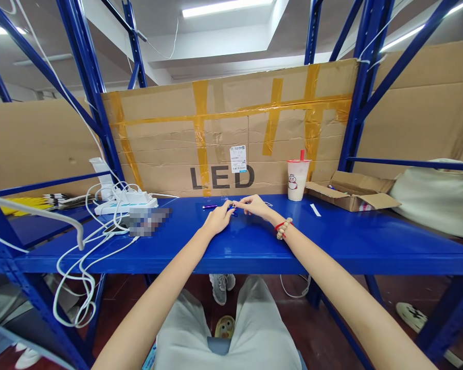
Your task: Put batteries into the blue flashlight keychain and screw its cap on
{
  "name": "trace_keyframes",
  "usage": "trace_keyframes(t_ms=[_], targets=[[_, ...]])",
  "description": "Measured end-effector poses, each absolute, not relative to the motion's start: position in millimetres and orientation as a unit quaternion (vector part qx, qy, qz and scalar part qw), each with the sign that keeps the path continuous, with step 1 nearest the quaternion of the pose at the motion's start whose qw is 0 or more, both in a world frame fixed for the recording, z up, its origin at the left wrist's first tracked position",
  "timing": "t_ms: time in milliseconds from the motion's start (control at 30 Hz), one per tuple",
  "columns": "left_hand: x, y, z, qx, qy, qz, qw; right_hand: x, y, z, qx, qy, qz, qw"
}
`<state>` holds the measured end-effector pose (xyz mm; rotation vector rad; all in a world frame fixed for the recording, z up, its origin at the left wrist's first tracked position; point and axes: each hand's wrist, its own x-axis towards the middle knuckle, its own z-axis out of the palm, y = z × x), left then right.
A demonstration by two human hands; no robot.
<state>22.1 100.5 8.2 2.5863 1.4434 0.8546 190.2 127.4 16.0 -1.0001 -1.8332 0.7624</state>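
Observation:
My left hand (218, 219) and my right hand (255, 205) meet over the middle of the blue shelf top (239, 246). The fingertips of both are pinched together around something small with a shiny bit, too tiny to make out. Some dark blue bits show just below the fingertips, and their kind is unclear. A slim purple pen-like stick (209, 207) lies just left of my left hand. Behind my right hand, a small pale item is partly hidden. A beaded bracelet (284, 228) with red cord circles my right wrist.
At left, a white power strip (126, 204) sits among tangled white cables (85, 277) that hang over the front edge. A drink cup (297, 180), a white paper strip (315, 210) and an open cardboard box (353, 192) stand at right. Taped cardboard (158, 154) closes the back.

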Motion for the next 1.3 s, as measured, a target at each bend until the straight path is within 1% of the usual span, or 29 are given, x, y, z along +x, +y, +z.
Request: trace_keyframes(t_ms=[300,833,1033,1300], targets=[[21.5,103.0,9.2,0.823,0.484,0.293,0.048,190.0,131.4,14.5,-0.371,-0.75,0.312,0.451],[21.7,102.6,8.7,0.841,0.45,0.294,0.064,193.1,133.7,13.7,-0.344,-0.747,0.316,0.472],[22.2,99.5,9.0,0.843,0.442,0.303,0.048,194.4,135.2,12.8,-0.331,-0.755,0.318,0.469],[21.7,95.0,10.2,0.851,0.445,0.28,0.013,197.0,135.8,10.6,-0.341,-0.761,0.317,0.451]])
